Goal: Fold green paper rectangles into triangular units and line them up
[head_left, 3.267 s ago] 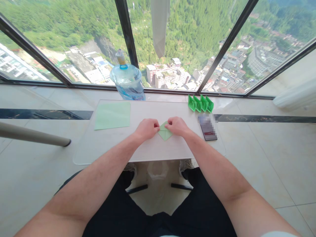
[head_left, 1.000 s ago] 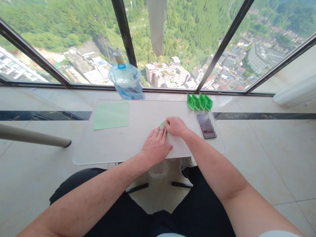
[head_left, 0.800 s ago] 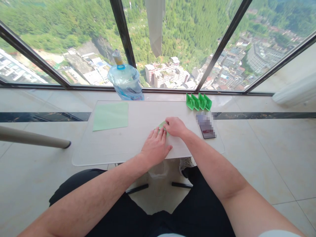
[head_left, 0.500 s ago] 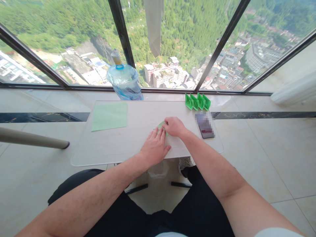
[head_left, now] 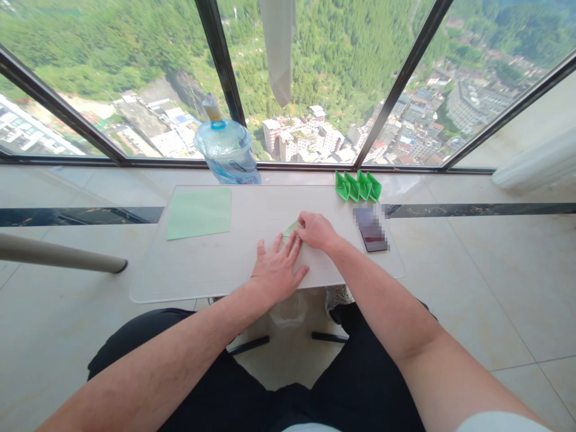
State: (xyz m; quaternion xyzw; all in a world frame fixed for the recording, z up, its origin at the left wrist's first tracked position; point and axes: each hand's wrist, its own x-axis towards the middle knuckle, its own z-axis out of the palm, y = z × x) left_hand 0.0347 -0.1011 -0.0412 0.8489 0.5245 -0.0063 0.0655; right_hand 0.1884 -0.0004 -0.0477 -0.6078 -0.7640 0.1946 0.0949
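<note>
A small folded piece of light green paper (head_left: 290, 228) lies on the white table (head_left: 216, 264), mostly hidden under my hands. My left hand (head_left: 274, 270) lies flat on it with fingers stretched out and slightly spread. My right hand (head_left: 317, 230) is curled, its fingertips pinching the paper's upper edge. Only a corner of the paper shows between the two hands.
A flat light green sheet (head_left: 200, 212) lies at the table's left. Several folded green paper shapes (head_left: 358, 185) stand in a row at the back right, with a phone (head_left: 371, 228) just in front. A large water bottle (head_left: 226, 150) stands by the window. A grey pole (head_left: 58, 255) juts in from the left.
My left hand went from a fist pinching the paper to lying flat on it, and its fingers have now spread a little. My right hand stayed on the paper's edge.
</note>
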